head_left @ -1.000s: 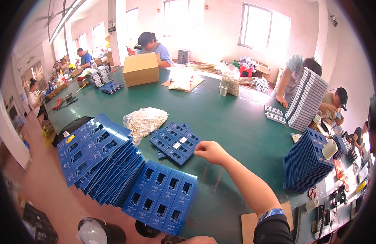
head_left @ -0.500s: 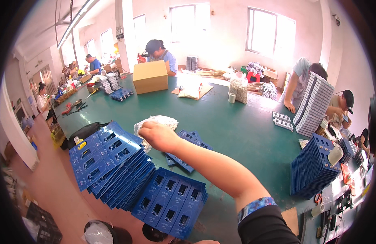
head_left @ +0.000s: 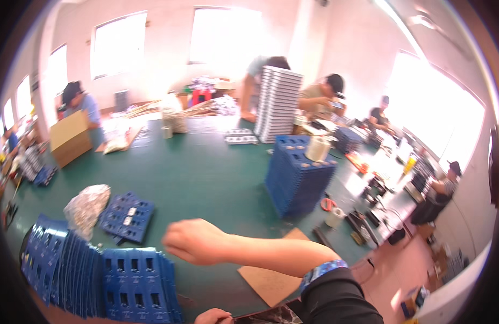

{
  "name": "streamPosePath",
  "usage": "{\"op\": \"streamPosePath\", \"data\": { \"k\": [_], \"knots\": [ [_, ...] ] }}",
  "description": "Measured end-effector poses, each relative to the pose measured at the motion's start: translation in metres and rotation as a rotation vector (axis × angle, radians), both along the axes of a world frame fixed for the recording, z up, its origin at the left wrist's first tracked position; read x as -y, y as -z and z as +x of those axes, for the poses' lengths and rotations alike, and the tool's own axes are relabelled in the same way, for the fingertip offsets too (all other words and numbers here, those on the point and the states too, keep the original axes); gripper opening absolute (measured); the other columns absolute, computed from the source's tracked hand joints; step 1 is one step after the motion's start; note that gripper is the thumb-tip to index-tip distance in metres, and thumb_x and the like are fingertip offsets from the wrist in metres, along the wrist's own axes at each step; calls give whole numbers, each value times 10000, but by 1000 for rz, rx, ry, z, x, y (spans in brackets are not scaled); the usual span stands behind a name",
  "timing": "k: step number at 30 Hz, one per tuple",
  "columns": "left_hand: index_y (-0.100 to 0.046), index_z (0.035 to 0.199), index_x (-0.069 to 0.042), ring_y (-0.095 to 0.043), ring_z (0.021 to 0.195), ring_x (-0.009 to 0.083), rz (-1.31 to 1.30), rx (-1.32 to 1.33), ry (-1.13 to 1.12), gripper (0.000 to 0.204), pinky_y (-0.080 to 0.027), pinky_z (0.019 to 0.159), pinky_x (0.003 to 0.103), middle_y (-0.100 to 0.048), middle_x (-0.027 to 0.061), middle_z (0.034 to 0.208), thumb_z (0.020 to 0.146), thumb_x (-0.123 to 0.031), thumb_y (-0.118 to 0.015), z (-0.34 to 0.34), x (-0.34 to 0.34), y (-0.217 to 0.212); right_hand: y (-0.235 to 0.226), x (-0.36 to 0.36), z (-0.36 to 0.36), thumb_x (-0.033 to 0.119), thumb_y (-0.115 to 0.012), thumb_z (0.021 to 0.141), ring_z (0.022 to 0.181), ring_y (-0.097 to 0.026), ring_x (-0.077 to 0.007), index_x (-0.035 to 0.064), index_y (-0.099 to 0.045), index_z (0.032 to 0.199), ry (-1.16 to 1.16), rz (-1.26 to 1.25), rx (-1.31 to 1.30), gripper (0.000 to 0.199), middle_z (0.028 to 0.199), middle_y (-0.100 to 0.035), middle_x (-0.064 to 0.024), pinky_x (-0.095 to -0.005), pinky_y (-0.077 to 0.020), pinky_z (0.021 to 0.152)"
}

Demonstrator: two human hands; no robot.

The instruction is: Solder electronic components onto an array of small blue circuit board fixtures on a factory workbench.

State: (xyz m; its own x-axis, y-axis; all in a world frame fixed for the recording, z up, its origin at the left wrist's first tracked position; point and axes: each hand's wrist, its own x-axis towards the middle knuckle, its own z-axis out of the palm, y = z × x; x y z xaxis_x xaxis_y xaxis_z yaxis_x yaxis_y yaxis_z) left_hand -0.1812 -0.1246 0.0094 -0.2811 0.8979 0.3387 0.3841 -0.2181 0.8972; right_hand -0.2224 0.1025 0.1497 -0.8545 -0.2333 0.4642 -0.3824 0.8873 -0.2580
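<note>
Two hands: right hand [head_left: 192, 241] loosely closed, empty, above blue trays [head_left: 136, 278]; left hand [head_left: 212, 316] grip unclear.

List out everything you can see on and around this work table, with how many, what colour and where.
Table: one, green, centre.
Fanned trays: many, blue, lower left.
Flat tray: one, blue, holding small white parts.
Plastic bag: one, clear, beside the flat tray.
Upright tray stack: one, blue, centre right.
Tape roll: one, pale, on that stack.
Tall stack: one, white-grey, far side.
Cardboard box: one, brown, far left.
Cardboard sheet: one, brown, near edge.
Scissors: one, red handles, right.
Co-workers: several, seated around.
Right hand: closed fist above the table.
Left hand: bottom edge, grip unclear.
</note>
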Motion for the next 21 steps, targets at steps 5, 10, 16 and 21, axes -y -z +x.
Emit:
{"op": "streamPosePath", "data": {
  "k": [5, 10, 16, 21],
  "knots": [
    [-608, 897, -24, -619, 725, 278, -61, -92, -67, 57, -498, 673, 361, -621, 145, 837, 892, -79, -625, 7, -4, 0, -6, -46, 208, 242, -620, 887, 935, -641, -283, 77, -692, 998, 571, -144, 151, 211, 964, -660, -97, -389, -528, 778],
    [-632, 933, -16, -644, 782, 275, 14, -205, -47, 175, -514, 672, 349, -638, 127, 859, 818, -121, -713, 24, -40, -4, 26, -62, 343, 217, -669, 833, 792, -657, -266, 22, -687, 971, 1018, -386, 116, 239, 891, -650, -113, -361, -528, 711],
    [-556, 1207, -48, -444, 1222, 396, -92, -690, 41, 511, -342, 1010, 566, -487, 209, 1280, 821, -347, -704, 69, -94, -20, 72, -79, 378, 269, -660, 831, 952, -632, -324, 5, -682, 1007, 1045, -196, 187, 318, 992, -664, -156, -413, -501, 835],
    [-481, 1374, -72, -197, 1416, 430, -438, -909, 66, 744, -122, 1101, 666, -286, 226, 1503, 819, -531, -666, 91, -109, -19, 94, -93, 346, 295, -631, 840, 1069, -582, -383, -37, -610, 1113, 1029, -189, 309, 430, 1108, -627, -221, -434, -481, 921]
  ]
}}
